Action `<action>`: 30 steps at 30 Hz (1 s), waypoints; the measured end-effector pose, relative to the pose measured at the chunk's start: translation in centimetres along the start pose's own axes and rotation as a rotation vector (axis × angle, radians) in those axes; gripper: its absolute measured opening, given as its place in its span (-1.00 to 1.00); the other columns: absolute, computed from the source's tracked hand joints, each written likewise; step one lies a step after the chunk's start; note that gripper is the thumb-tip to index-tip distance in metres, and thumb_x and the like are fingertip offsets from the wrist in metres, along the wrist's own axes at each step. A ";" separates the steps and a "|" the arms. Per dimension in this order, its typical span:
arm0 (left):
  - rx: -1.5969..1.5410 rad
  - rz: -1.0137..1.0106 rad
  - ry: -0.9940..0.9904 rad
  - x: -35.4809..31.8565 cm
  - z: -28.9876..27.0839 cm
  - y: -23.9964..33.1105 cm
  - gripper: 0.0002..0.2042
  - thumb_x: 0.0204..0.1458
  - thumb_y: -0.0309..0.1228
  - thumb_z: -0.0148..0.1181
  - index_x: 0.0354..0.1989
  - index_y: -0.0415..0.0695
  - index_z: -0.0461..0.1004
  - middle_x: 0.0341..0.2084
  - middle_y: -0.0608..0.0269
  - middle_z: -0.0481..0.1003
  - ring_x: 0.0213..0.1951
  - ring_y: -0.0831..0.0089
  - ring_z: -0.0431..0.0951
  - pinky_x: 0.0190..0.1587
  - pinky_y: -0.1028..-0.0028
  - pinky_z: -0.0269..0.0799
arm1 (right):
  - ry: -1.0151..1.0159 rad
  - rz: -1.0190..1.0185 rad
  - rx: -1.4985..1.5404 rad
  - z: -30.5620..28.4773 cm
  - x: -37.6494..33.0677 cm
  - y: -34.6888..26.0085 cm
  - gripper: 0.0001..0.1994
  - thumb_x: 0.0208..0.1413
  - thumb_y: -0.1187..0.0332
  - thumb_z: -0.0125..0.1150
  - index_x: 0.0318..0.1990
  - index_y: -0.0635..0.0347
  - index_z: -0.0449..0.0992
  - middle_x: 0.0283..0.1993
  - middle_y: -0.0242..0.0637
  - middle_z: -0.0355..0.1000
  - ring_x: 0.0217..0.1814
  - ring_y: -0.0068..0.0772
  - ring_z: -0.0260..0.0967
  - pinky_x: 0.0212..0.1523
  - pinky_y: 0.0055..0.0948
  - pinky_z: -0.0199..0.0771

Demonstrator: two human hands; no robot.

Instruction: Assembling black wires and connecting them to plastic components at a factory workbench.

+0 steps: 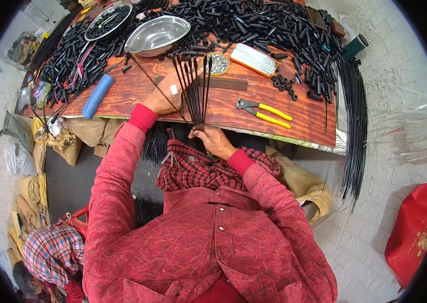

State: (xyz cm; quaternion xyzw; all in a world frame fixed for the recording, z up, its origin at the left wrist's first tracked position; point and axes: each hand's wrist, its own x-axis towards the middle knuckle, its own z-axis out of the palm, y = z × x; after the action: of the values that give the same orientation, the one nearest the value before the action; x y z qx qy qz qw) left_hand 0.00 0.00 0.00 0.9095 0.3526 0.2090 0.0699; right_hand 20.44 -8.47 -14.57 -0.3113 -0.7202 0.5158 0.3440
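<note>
My right hand (217, 142) is closed round the lower end of a bundle of thin black rods (193, 96) at the table's front edge. The rods fan out upward, and their tips look thicker. One rod leans off to the left, across my left wrist. Behind the fan my left hand (165, 96) reaches over the table, a white patch on its back. Its fingers are mostly hidden by the rods, close to a round yellow-rimmed dish (219, 64) of small silvery pieces. A dark flat bar (228, 84) lies just beyond the rods.
Yellow-handled pliers (269, 112) lie at right, below an orange-rimmed tray (254, 59) of thin pale sticks. A blue cylinder (97, 96) is at left. Black tube pieces (264, 22) and a metal bowl (158, 35) fill the back. Long black rods (355, 131) hang off the right edge. Someone sits lower left.
</note>
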 end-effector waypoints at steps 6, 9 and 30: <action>-0.060 -0.010 -0.123 -4.9 0.7 2.5 -0.16 -0.13 -0.62 0.18 0.48 -0.11 0.16 0.52 -0.08 0.05 0.50 -0.14 0.06 0.50 -0.01 0.02 | -0.015 0.029 0.029 0.5 0.5 0.9 -0.81 0.41 0.43 0.01 -0.10 0.30 0.57 -0.19 -0.22 0.61 -0.06 -0.32 0.58 0.05 -0.35 0.52; -0.151 -0.002 -0.150 -5.2 -0.1 3.7 -0.11 -0.15 -0.48 0.34 0.50 -0.09 0.15 0.53 -0.07 0.01 0.49 -0.14 0.07 0.49 -0.02 0.02 | -0.040 0.051 0.029 0.1 0.6 0.5 -0.81 0.41 0.43 0.02 -0.09 0.31 0.56 -0.18 -0.23 0.61 -0.07 -0.34 0.57 0.04 -0.35 0.52; 0.021 -0.021 0.002 -4.8 3.9 1.8 -0.15 -0.09 0.05 0.45 0.43 0.12 0.31 0.52 0.02 0.05 0.48 -0.14 0.09 0.44 -0.06 0.12 | -0.277 0.112 -0.100 -0.7 1.9 5.0 -0.64 0.50 0.21 -0.12 0.15 0.23 0.53 0.06 -0.12 0.58 0.16 -0.19 0.51 0.21 -0.32 0.42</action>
State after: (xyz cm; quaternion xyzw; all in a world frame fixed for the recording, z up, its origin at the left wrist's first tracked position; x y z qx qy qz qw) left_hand -0.46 -4.47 -4.59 0.9062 0.3643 0.2054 0.0621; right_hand 20.36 -5.22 -18.84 -0.2937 -0.7671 0.5355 0.1962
